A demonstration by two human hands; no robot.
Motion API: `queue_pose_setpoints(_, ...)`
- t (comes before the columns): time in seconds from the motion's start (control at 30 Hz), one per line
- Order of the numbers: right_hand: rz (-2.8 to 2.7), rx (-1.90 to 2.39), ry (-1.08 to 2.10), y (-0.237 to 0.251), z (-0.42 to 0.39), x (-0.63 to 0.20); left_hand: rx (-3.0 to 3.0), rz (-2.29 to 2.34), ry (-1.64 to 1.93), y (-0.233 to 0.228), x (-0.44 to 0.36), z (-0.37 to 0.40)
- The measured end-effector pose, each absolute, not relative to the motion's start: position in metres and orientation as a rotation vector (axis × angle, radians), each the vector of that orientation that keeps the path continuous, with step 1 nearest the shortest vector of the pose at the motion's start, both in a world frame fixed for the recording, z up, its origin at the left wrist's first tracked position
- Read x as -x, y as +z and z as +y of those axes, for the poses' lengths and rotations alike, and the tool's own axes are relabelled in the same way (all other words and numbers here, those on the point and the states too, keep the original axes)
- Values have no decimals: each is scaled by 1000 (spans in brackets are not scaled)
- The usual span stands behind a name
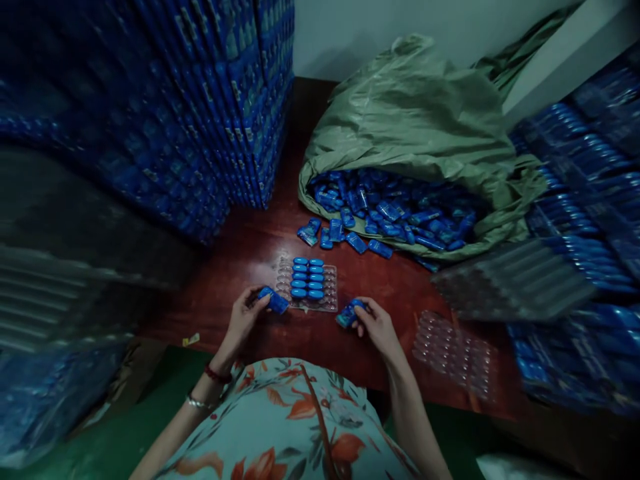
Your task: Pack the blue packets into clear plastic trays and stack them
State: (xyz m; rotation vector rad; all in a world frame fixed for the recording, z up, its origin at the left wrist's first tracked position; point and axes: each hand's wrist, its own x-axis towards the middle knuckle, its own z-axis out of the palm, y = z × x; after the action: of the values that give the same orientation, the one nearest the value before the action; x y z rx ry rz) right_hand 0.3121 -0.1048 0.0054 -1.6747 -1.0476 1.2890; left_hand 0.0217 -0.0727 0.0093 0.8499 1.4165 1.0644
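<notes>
Between my hands lies a clear plastic blister tray (331, 288), its two middle columns filled with shiny blue oval pieces (307, 275). My left hand (246, 312) pinches a small blue packet (273, 300) just left of the tray's near corner. On the other side, my right hand (373, 321) grips another blue packet (350, 313), held slightly above the table. Several loose blue packets (336, 231) lie beyond the tray. They spill from a large green woven sack (410, 120), whose open mouth shows a heap of the same packets.
Tall stacks of blue packages (235, 100) rise at the left, with grey stacked trays (60, 253) nearer me. At right, a stack of clear trays (510, 280) and a flat clear tray (455, 353) rest on the red-brown table (220, 267). More blue packages (575, 200) stand behind them.
</notes>
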Motion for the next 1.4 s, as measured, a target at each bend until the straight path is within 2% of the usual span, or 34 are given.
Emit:
queue_pose_setpoints(0.1,-1002,1511,1255,12,-116,-284,-974,1427,1070,12,-22,-72)
queue_pose_setpoints(0.27,-1394,1471,830,18,-109,-256,-1090,1417,1123,16,-25,-76)
queue_pose_setpoints(0.57,-2194,1389,494,17,-95,-254,-634,1208,1053,11,-17,-82)
queue_pose_setpoints(0.67,-2326,1399,474,26,-91,-253,-657,1226,986,15,-17,-83)
queue_pose_setpoints(0.8,-2377,1436,469,30,-92,-252,-982,1347,813,12,-11,-86)
queue_pose_setpoints(1.07,-2264,1416,391,5,-104,-261,-1464,1478,871,12,-4,-99)
queue_pose_setpoints(1.23,-2173,1415,353,0,-101,-263,-1742,1321,1003,21,-34,-90)
queue_pose_setpoints(1.4,-2134,1324,418,4,-97,-261,-2070,1161,920,4,-45,-79)
